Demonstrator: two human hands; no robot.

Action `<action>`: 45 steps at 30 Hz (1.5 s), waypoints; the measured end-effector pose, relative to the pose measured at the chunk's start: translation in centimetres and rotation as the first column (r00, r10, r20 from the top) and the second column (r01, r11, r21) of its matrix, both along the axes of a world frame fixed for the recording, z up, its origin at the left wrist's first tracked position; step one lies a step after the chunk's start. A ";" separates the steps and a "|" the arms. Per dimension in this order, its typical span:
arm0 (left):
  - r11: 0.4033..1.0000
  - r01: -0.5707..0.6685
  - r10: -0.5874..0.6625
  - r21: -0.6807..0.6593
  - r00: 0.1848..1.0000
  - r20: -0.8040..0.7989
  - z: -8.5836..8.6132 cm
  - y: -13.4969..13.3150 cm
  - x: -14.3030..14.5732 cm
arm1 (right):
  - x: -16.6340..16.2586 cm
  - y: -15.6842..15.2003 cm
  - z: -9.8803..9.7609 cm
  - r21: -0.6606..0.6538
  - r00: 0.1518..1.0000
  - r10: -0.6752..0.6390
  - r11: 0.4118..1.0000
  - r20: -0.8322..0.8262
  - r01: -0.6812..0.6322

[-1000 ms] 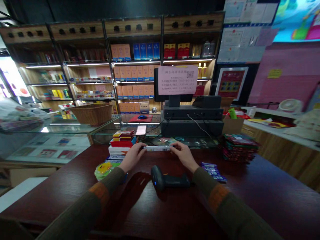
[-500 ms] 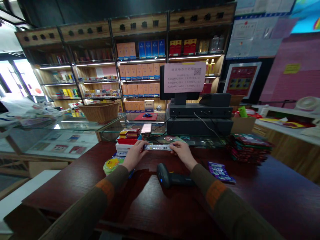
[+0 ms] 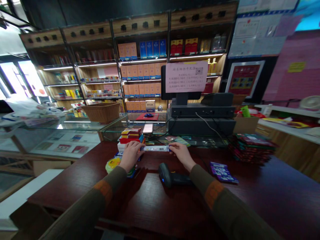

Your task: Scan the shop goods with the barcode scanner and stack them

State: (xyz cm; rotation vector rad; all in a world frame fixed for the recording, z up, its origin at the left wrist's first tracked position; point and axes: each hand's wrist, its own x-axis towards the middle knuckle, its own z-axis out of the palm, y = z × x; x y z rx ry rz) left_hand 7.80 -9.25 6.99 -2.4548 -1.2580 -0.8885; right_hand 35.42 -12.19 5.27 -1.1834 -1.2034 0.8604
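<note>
Stretched level between my two hands is a long, narrow clear plastic packet (image 3: 156,148) with a barcode near its right end; what it contains is too small to make out. My left hand (image 3: 131,155) pinches its left end, and my right hand (image 3: 180,151) pinches the right end. Below it, a dark barcode scanner (image 3: 167,175) with a small blue light lies on the brown counter (image 3: 145,203). Beside my left wrist sits a yellow and green package (image 3: 113,164), partly hidden. Behind my left hand rises a stack of red and yellow boxes (image 3: 131,134).
A purple packet (image 3: 223,172) lies right of my right forearm, with a pile of dark red packets (image 3: 252,148) beyond. The cash register (image 3: 200,123) and a monitor bearing a pink sign (image 3: 185,77) stand ahead. A wicker basket (image 3: 101,112) rests on the glass case, left.
My left hand has turned slightly, with its back more upward, and the packet has shifted a little left relative to the counter things. Both ends are still held. The view has moved slightly.
</note>
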 end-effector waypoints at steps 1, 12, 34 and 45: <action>1.000 -0.008 0.008 0.011 1.000 0.000 0.0 0.0 -0.2 | 0.1 0.0 -0.1 0.006 1.000 -0.009 1.000 0.010 0.009; 0.996 -0.082 0.083 0.021 0.996 -0.013 -0.4 -0.2 -2.4 | 2.5 -2.9 -1.6 0.068 0.902 0.027 0.996 0.432 -0.062; 0.991 -0.131 0.131 0.020 0.991 -0.021 -0.8 -0.2 -5.1 | 5.1 -10.6 -1.3 -0.095 0.446 0.242 0.940 0.862 -0.327; 0.988 -0.152 0.151 0.020 0.988 0.033 -0.9 -0.4 -6.6 | 4.1 -10.9 -2.4 -0.019 0.439 0.171 0.944 0.882 -0.329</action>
